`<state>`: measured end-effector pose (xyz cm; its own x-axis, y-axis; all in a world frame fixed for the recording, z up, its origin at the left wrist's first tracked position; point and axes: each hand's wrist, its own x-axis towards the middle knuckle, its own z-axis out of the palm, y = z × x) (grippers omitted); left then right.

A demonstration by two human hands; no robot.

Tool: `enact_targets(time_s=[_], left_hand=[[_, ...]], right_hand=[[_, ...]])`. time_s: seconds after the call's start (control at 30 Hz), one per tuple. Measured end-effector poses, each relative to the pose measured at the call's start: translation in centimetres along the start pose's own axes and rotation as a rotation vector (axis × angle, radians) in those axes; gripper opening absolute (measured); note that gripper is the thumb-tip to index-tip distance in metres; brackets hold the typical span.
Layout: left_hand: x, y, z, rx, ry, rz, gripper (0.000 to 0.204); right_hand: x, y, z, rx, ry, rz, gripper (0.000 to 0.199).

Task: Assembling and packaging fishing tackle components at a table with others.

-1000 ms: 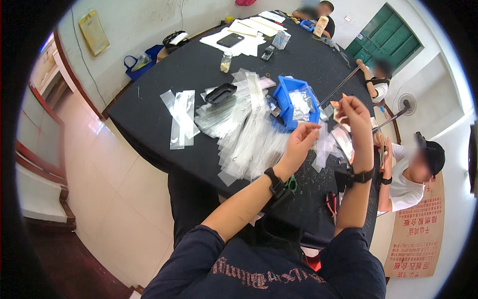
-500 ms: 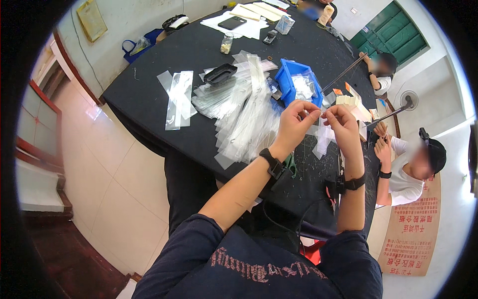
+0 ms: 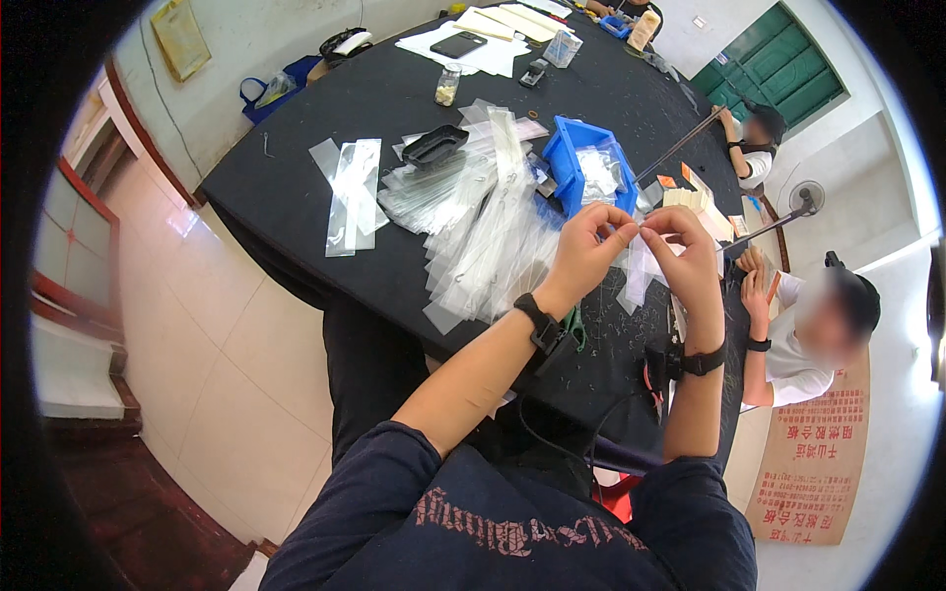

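Note:
Above the table's near right side, my left hand (image 3: pixel 589 251) and my right hand (image 3: pixel 687 258) meet with fingertips almost touching. Each is closed in a pinch of thumb and forefinger. Whatever lies between the fingertips is too small to make out. Just beyond them stands a blue bin (image 3: pixel 562 169) with clear plastic packets (image 3: pixel 598 172) inside. A wide heap of long clear plastic sleeves (image 3: pixel 483 222) spreads left of my left hand. Under my left wrist, green-handled scissors (image 3: pixel 576 333) are partly hidden. Red-handled pliers (image 3: pixel 650 379) lie beside my right wrist.
On the heap rests a black tray (image 3: pixel 436 146); more sleeves (image 3: pixel 355 197) lie to its left. Farther back are a glass jar (image 3: pixel 447 87), a phone (image 3: pixel 458 44) and papers (image 3: pixel 419 44). Two co-workers (image 3: pixel 808 325) sit along the right edge, near a small fan (image 3: pixel 806 198).
My fingertips have drawn closer together and dipped slightly. At the right, the nearer co-worker's hands have shifted, and an orange strip now shows in them.

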<state>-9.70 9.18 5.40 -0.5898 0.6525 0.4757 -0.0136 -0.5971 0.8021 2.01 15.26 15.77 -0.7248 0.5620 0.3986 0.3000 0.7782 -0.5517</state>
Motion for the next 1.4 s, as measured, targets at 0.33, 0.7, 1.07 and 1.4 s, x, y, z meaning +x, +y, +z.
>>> enact_targets(time_s=[0.33,0.7,1.07,1.4], left_hand=[[-0.4,0.4,-0.2,-0.059,-0.022,-0.084,0.015],[-0.6,0.2,0.4,-0.119,-0.183,-0.187,0.016],[-0.6,-0.3,0.5,-0.131,-0.213,-0.172,0.016],[-0.6,0.0,0.3,-0.141,-0.245,-0.208,0.017]], right_hand=[[4.8,2.0,-3.4,0.238,0.376,-0.127,0.010],[14.0,6.2,-5.7,0.171,0.728,0.000,0.027],[15.0,7.1,-6.0,0.062,0.727,0.015,0.031],[15.1,7.5,-6.2,-0.102,0.702,0.034,0.032]])
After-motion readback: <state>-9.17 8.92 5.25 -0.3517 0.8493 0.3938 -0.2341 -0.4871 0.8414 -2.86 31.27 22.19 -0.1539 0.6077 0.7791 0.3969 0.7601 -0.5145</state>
